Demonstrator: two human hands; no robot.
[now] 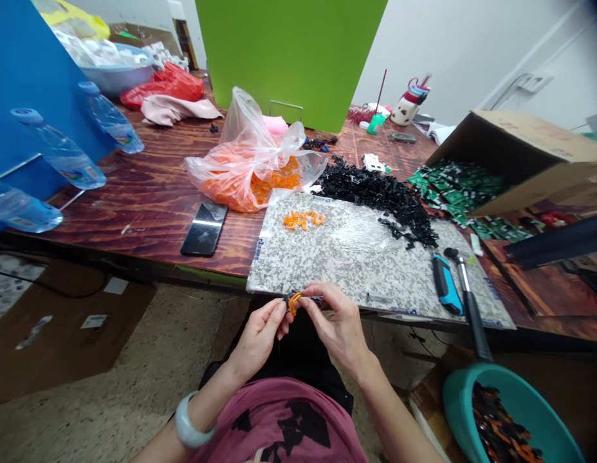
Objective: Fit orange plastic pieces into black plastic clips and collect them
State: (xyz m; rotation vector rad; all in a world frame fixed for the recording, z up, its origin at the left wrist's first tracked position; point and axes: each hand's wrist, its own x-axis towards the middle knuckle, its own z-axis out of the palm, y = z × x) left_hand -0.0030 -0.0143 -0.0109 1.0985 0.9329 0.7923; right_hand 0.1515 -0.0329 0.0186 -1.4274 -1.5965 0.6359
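A small orange-and-black plastic piece [292, 303] is pinched by the left hand [257, 337] and the right hand [334, 321] just off the near edge of the speckled board [356, 273].

This looks like a small piecework workshop. Ahead of the hands [334, 321], a wooden tabletop [148, 225] carries a heap of black plastic parts [380, 199] and a plastic bag of orange parts [240, 183]. To their right, a cardboard box [520, 154] spills green pieces [453, 183], and a hammer [465, 296] lies on a speckled board [356, 270]. Below and right of them, a teal basin [460, 399] holds black and orange parts.
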